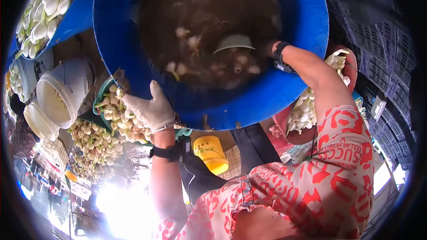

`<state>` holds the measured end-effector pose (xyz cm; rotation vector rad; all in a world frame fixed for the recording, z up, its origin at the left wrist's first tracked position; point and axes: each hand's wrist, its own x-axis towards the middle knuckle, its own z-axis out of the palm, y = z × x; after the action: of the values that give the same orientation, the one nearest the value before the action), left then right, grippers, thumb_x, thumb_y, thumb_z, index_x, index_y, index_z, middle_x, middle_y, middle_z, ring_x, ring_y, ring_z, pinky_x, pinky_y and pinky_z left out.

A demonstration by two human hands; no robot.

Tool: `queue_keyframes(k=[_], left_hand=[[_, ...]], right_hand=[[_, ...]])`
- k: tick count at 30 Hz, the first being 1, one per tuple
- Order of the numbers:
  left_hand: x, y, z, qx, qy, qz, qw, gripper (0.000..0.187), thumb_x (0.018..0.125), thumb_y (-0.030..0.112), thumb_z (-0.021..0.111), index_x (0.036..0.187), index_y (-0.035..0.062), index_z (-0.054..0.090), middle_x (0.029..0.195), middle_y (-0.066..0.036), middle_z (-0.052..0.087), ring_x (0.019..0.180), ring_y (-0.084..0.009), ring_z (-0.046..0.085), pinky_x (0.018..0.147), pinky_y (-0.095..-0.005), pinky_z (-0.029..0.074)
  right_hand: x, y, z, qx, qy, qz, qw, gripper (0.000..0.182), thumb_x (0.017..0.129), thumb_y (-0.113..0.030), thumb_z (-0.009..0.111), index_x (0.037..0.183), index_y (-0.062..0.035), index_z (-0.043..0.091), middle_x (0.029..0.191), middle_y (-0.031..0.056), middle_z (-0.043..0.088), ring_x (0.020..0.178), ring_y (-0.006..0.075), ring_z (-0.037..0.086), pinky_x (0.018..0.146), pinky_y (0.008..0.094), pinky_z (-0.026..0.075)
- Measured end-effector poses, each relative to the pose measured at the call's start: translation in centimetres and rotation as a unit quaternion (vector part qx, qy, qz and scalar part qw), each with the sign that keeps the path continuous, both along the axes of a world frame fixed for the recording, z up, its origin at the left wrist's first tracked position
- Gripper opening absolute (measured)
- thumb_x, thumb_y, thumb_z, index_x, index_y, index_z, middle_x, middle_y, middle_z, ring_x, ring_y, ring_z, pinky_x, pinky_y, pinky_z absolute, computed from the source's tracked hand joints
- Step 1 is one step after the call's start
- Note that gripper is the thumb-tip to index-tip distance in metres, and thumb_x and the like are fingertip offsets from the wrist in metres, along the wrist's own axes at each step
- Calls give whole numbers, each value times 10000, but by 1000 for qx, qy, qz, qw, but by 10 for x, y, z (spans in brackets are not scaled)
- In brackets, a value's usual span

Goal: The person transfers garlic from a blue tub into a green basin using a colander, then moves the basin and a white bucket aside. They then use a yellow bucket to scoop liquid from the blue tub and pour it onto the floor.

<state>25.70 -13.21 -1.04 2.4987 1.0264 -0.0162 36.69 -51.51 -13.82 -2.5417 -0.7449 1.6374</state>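
A big blue tub (249, 112) of murky brown water stands in front of me. My left hand (149, 109), in a pale glove, is open at its near left rim, thumb raised apart from the outstretched fingers. Beyond those fingers, a green basket (98, 102) holds trimmed garlic bulbs (126, 122). My right hand (266, 48) reaches into the tub, dark and mostly hidden at the water. Right at it, the pale perforated rim of a strainer (235, 42) shows tilted above the surface, its lower part under water. Several garlic bulbs (193, 42) float nearby.
Another blue tub (78, 13) full of garlic is at upper left, with white buckets (55, 95) below it. A red tub (284, 122) of garlic stands at right. A yellow bucket (209, 151) sits between my legs. Dark crates (369, 40) are stacked at right.
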Motion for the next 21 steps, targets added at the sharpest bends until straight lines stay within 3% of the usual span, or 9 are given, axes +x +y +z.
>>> queue_keyframes(k=[1, 4, 5, 8, 10, 12, 13, 18, 21], left_hand=[[3, -1, 5, -8, -14, -15, 1000, 816, 789, 305, 673, 1336, -118, 240, 1345, -299, 366, 1222, -372, 421, 1037, -385, 323], [7, -5, 16, 7, 7, 3, 1000, 796, 786, 296, 675, 1342, -90, 257, 1301, -273, 416, 1166, -358, 472, 1002, -369, 364], [7, -3, 15, -59, -46, 6, 997, 798, 781, 291, 679, 1340, -94, 260, 1300, -280, 411, 1185, -358, 453, 1015, -367, 347], [4, -2, 10, -35, -27, 16, 999, 735, 771, 282, 681, 1277, -108, 319, 1219, -277, 451, 1154, -378, 440, 1001, -401, 334], [2, 0, 5, -40, -77, 5, 996, 711, 762, 300, 682, 1244, -98, 343, 1189, -271, 465, 1125, -385, 456, 959, -422, 362], [3, 2, 6, -85, -48, 24, 995, 753, 766, 338, 670, 1265, -104, 319, 1192, -277, 461, 1118, -405, 456, 954, -426, 372], [3, 2, 8, -86, -56, 24, 994, 753, 766, 338, 670, 1265, -104, 319, 1192, -277, 461, 1118, -405, 456, 954, -426, 372], [2, 6, 9, -109, -100, -10, 989, 733, 760, 413, 657, 1178, -109, 357, 1131, -296, 466, 1079, -417, 460, 934, -438, 368], [-11, 0, 13, -53, -184, -73, 979, 746, 765, 386, 662, 1216, -133, 373, 1280, -345, 371, 1227, -446, 345, 1048, -448, 279]], right_hand=[[-8, 17, 22, 98, 3, -14, 995, 325, 722, -109, 536, 1014, -12, 640, 1026, 214, 629, 982, 343, 600, 863, 389, 463], [-39, 43, 12, 28, 5, 18, 999, 286, 718, -133, 554, 965, -31, 657, 958, 220, 640, 909, 349, 618, 796, 406, 483], [-30, 74, 49, -3, 68, 14, 998, 293, 734, -170, 562, 965, -5, 637, 971, 238, 631, 883, 377, 611, 749, 432, 478], [-50, 99, 63, 102, 65, -85, 989, 289, 758, -187, 540, 941, 24, 616, 911, 246, 626, 796, 393, 607, 708, 441, 480], [-61, 102, 65, 192, 30, -100, 976, 334, 779, -176, 544, 1047, 24, 557, 832, 231, 620, 708, 356, 608, 673, 420, 486], [-66, 110, 96, 230, 40, -240, 942, 415, 760, -140, 576, 1140, 7, 495, 828, 208, 629, 695, 344, 619, 663, 410, 494], [-68, 115, 107, 206, 140, -342, 906, 441, 802, -159, 585, 1189, -3, 445, 791, 150, 628, 632, 220, 627, 573, 345, 510], [-81, 120, 158, 144, 209, -448, 857, 314, 856, -225, 582, 1092, -23, 542, 813, 103, 635, 582, 112, 603, 438, 219, 487], [-102, 120, 185, 225, 338, -613, 678, 332, 908, -277, 512, 1095, -5, 547, 859, 127, 640, 588, 152, 611, 453, 228, 506]])
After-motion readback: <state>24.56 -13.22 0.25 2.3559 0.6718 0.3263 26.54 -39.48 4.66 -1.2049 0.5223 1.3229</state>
